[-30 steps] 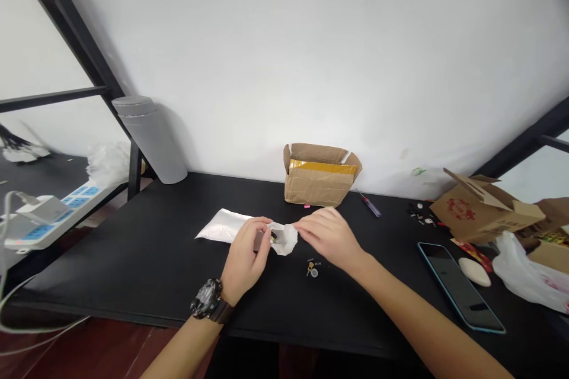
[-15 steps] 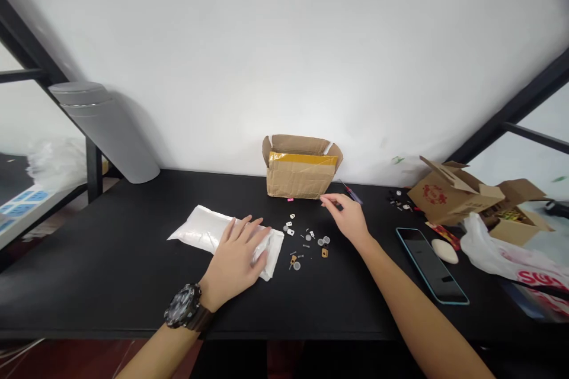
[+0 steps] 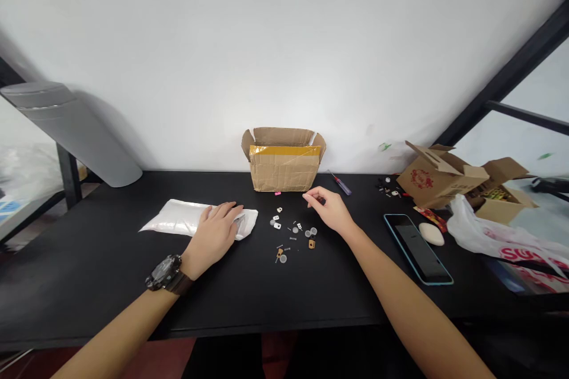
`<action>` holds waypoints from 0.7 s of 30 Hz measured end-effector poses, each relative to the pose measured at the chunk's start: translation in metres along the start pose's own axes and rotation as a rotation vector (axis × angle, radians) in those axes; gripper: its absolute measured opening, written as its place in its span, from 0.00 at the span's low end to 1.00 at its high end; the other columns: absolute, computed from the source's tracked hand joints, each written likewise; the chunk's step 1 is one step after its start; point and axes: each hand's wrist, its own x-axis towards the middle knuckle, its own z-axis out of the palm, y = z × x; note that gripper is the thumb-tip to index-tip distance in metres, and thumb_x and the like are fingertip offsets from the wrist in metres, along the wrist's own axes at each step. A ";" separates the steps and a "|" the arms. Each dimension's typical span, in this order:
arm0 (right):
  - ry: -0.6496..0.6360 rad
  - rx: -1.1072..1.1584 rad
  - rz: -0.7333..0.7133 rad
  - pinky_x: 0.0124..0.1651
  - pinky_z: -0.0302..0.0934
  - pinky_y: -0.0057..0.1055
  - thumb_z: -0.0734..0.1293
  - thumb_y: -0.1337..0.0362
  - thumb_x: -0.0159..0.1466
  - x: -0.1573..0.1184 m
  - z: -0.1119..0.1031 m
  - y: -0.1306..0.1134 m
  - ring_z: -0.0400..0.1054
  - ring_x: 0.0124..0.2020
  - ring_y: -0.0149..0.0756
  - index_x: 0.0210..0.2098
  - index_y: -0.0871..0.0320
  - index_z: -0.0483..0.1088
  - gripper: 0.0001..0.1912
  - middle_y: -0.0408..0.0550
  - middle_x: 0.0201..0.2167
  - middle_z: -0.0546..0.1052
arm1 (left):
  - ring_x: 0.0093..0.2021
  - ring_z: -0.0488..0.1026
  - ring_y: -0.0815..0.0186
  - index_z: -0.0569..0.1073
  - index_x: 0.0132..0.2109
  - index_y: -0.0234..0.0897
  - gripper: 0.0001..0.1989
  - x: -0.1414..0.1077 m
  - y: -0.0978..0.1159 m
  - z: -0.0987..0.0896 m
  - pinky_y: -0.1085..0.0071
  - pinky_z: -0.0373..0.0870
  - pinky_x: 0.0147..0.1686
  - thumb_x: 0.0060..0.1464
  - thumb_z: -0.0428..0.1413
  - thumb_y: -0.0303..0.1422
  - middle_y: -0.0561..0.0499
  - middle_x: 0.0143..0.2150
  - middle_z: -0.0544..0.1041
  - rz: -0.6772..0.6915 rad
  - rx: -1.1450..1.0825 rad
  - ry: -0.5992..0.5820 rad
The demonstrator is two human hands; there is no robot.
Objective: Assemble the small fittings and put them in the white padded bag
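A white plastic packet (image 3: 178,217) lies flat on the black table. My left hand (image 3: 213,234), with a watch at its wrist, rests over the packet's right part, its fingers outstretched across the top. My right hand (image 3: 329,207) hovers near the front of the open cardboard box (image 3: 284,172), its thumb and fingertips pinched together. Whatever is between those fingertips is too small to make out. Several small parts lie between the hands: white plates (image 3: 277,226), clear round discs (image 3: 313,231), springs (image 3: 293,238) and brown pieces (image 3: 312,244). A pink piece (image 3: 278,193) sits at the box's base.
A screwdriver (image 3: 341,183) lies right of the box. Farther right are a phone (image 3: 418,249), a pale rounded case (image 3: 431,234), a plastic bag (image 3: 471,228), open cartons (image 3: 427,180) and more small parts (image 3: 389,189). A grey cylinder (image 3: 89,136) leans at the left.
The white packet has slid left, away from the small parts, and turned slightly under my left hand, whose fingers are less spread. My right hand stays pinched near the box. The view has shifted.
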 end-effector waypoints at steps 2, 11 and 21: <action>-0.020 0.005 0.003 0.40 0.66 0.33 0.67 0.51 0.69 0.000 0.000 0.000 0.75 0.33 0.37 0.37 0.53 0.76 0.13 0.43 0.29 0.80 | 0.63 0.70 0.51 0.70 0.63 0.36 0.24 0.004 -0.002 0.002 0.48 0.61 0.62 0.65 0.43 0.27 0.40 0.64 0.72 0.004 -0.004 0.019; -0.058 -0.010 0.010 0.37 0.65 0.33 0.67 0.52 0.69 -0.001 -0.001 -0.004 0.72 0.30 0.36 0.37 0.53 0.77 0.13 0.43 0.29 0.80 | 0.65 0.69 0.51 0.70 0.64 0.36 0.23 0.001 0.002 -0.001 0.49 0.60 0.64 0.67 0.43 0.29 0.43 0.64 0.74 0.052 -0.017 0.063; -0.236 -0.052 0.018 0.37 0.63 0.32 0.63 0.54 0.72 -0.004 -0.010 -0.011 0.73 0.32 0.35 0.39 0.53 0.76 0.13 0.42 0.33 0.81 | 0.72 0.60 0.47 0.64 0.70 0.30 0.28 -0.010 0.012 -0.005 0.44 0.53 0.70 0.67 0.43 0.35 0.39 0.72 0.63 0.114 0.074 0.005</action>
